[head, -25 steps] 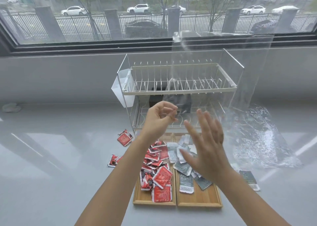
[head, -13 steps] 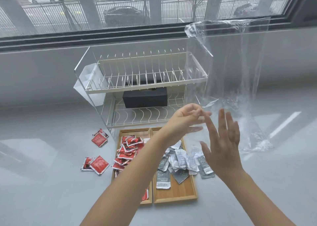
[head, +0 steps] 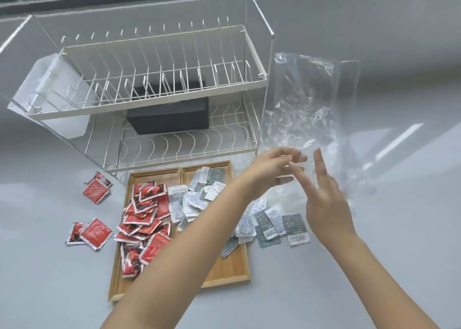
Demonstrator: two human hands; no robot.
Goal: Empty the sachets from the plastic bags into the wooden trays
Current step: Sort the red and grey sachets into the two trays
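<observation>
Left hand [head: 270,170]: fingers [head: 296,157] curled, apparently pinching the lower edge of the clear plastic bag [head: 304,104], which stands upright above them and looks empty. Right hand [head: 324,201]: fingers [head: 318,161] straight and spread, holding nothing, just beside the bag.

Red sachets [head: 144,218] fill the left wooden tray [head: 117,286]; grey sachets [head: 197,196] lie in the right wooden tray [head: 224,273]. Emptying looks done. Left: strays on the worktop [head: 50,291], red ones [head: 91,233] left of the trays, grey ones [head: 282,225] right.

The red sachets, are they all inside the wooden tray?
No: several red sachets lie on the grey counter left of the left wooden tray.
</observation>
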